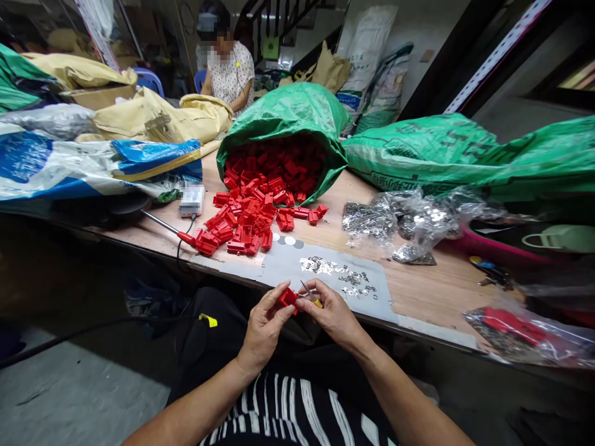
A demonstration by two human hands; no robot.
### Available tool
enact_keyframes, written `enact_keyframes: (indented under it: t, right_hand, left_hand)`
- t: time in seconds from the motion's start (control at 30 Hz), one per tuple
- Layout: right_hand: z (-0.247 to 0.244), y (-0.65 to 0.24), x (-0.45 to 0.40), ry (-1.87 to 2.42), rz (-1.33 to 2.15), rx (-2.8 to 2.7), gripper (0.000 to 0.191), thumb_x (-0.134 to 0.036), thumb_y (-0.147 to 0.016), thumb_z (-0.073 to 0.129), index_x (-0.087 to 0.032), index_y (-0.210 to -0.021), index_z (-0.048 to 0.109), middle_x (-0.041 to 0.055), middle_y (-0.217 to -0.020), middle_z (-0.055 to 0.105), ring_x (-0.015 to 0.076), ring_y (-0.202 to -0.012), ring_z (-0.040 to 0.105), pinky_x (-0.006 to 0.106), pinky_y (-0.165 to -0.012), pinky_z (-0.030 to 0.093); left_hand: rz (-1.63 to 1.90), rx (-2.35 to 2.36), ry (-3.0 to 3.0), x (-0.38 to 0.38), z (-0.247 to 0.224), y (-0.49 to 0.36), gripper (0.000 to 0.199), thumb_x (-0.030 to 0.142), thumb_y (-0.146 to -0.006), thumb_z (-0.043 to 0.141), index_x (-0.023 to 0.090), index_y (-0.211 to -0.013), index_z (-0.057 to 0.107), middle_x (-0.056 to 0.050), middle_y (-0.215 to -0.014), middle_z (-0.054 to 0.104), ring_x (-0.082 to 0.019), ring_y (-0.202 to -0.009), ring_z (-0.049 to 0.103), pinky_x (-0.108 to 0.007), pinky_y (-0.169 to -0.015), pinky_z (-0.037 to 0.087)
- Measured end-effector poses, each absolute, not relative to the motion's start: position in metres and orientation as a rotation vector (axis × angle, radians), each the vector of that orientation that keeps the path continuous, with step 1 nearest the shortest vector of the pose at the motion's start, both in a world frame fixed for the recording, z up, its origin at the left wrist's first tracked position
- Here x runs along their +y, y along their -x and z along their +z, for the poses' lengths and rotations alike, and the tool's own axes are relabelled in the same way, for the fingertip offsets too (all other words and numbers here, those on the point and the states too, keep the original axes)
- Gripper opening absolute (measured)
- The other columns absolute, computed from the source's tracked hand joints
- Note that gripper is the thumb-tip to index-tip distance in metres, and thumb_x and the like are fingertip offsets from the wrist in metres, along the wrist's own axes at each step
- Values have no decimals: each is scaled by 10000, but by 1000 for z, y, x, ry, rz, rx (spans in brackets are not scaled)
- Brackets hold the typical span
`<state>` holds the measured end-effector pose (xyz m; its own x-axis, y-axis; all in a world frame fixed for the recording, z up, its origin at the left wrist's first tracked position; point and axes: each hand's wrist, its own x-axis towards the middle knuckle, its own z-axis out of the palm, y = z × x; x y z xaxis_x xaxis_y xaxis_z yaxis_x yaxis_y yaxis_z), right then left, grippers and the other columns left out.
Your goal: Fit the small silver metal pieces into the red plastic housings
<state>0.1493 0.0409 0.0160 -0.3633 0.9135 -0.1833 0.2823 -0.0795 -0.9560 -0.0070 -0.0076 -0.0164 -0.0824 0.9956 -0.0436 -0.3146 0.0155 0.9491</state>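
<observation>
My left hand [266,322] is closed around a small red plastic housing [289,298] just in front of the table edge. Close against it, my right hand [331,310] pinches a slim pointed metal tool with a yellow grip [317,301]; its exact kind is hard to make out. The right fingertips touch or nearly touch the red piece. On a grey mat [283,263] beyond my hands lie small silvery metal pieces [318,265] and darker ones [357,282]. A pile of similar red housings [246,217] spills from a green woven sack [288,111].
Plastic bags of metal pieces [372,217] sit to the right, before another green sack [427,148]. A red-handled rod [167,227] and a small white box [191,199] lie at left. Another person [235,74] sits across the table.
</observation>
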Motion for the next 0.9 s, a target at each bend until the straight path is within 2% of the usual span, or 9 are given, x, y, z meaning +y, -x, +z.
enact_keyframes:
  t: [0.1, 0.33, 0.43, 0.5, 0.6, 0.73, 0.9]
  right_hand:
    - [17, -150, 39, 1275, 1576, -1543, 356, -513, -807, 613, -206, -957, 515, -21, -657, 612, 77, -437, 416, 212, -429, 312]
    - [15, -157, 35, 1236, 1604, -1549, 378, -537, -820, 593, -205, -978, 506, -9, -704, 614, 74, -447, 428, 216, -436, 320]
    - [15, -161, 35, 1267, 1433, -1711, 299, -479, -880, 531, -208, -1005, 535, 13, -802, 603, 104, -540, 481, 250, -514, 395]
    - [15, -163, 37, 1302, 1192, -1864, 229, -400, -911, 490, -211, -1004, 580, 42, -894, 599, 151, -698, 546, 298, -659, 452]
    - [15, -166, 42, 1334, 903, -2009, 228, -309, -920, 459, -220, -1048, 625, 70, -942, 595, 205, -889, 564, 350, -822, 444]
    - [15, -163, 50, 1338, 829, -2089, 256, -259, -900, 492, -231, -1118, 623, 57, -942, 641, 193, -852, 596, 328, -802, 457]
    - [10, -156, 59, 1333, 739, -2176, 200, -245, -890, 517, -225, -1026, 662, 50, -923, 682, 188, -836, 620, 313, -783, 462]
  left_hand:
    - [1383, 961, -711, -5, -16, 6, 493, 303, -760, 705, 244, -1240, 606, -47, -1077, 709, -188, -987, 643, -323, -953, 465]
    - [1364, 817, -497, -4, -12, 3, 501, 294, -737, 728, 220, -1215, 598, -45, -978, 707, -160, -908, 655, -297, -882, 483]
    - [1361, 849, -589, 0, -13, 6, 475, 261, -720, 739, 232, -1169, 586, -49, -1049, 694, -167, -961, 643, -298, -896, 478]
    - [1384, 907, -717, 8, -13, 11, 448, 237, -705, 745, 237, -1121, 579, -51, -1115, 674, -172, -983, 635, -303, -899, 479]
    - [1414, 1070, -1006, 22, -15, 20, 389, 221, -699, 741, 228, -1060, 598, -41, -1052, 681, -174, -924, 642, -302, -871, 487]
    - [1363, 1271, -1374, 39, -17, 28, 357, 190, -709, 717, 235, -1055, 642, -24, -953, 696, -178, -849, 649, -295, -824, 491]
    - [1293, 1298, -1582, 49, -20, 29, 392, 152, -708, 706, 254, -1085, 668, -35, -1010, 704, -200, -908, 646, -313, -857, 481]
